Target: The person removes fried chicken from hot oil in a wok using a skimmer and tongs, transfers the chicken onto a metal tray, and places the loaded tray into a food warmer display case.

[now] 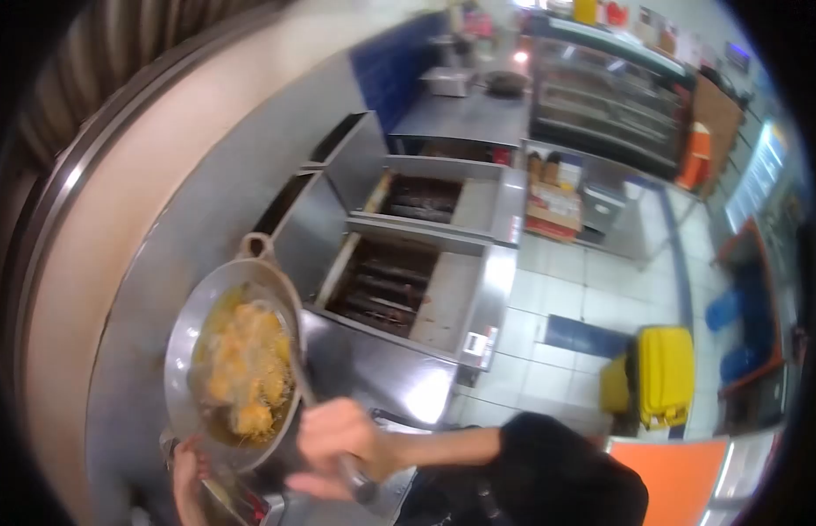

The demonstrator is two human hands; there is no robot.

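A large metal wok (182, 351) stands at the left, holding yellow oil with several golden pieces of frying food (250, 351) in it. My left hand (189, 466) is closed at the wok's near loop handle. My right hand (342, 443) is wrapped round the handle of a long-handled metal utensil (305, 375), beside the wok's right rim. The butt of that handle sticks out below my fist. Its working end runs down into the wok and cannot be made out among the food.
Two sunken fryer bays (382, 280) lie beyond the wok along the steel counter (373, 359). A glass display case (601, 96) stands at the back. On the tiled floor at right is a yellow bin (665, 377), with an orange panel (671, 478) nearer.
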